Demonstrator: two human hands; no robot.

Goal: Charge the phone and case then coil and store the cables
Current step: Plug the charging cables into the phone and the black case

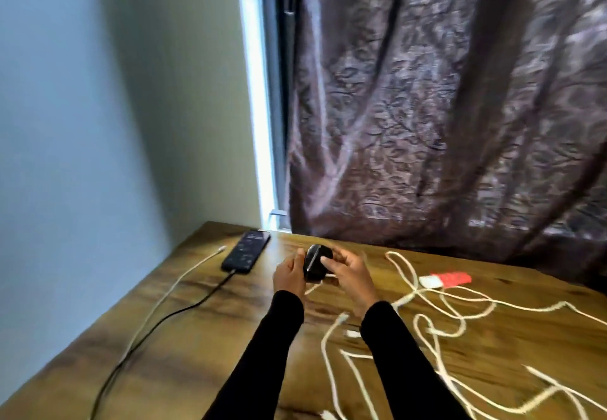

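Phone (246, 250): one, dark, flat on the wooden table (203, 331) at its far left corner, screen up; long axis runs from near-left to far-right, far end toward the window gap.
Black cable (157, 321): one, plugged into the phone's near end, trailing toward the table's near edge.
Case (316, 262): one, small and dark, held above the table between both hands, just right of the phone; appears open, though blurred; long axis roughly upright, tilted slightly.
Left hand (289, 275): fingers curled against the case's left side, gripping it.
Right hand (349, 271): fingers and thumb curled on the case's right side, pinching it.
White cables (427, 317): several, tangled loosely on the right; exact count cannot be told. One more (170, 285) alone, left of the phone.
Red item (451, 278): one, beside a white plug, right of the hands.
Curtain (443, 101): one, patterned, behind the table.
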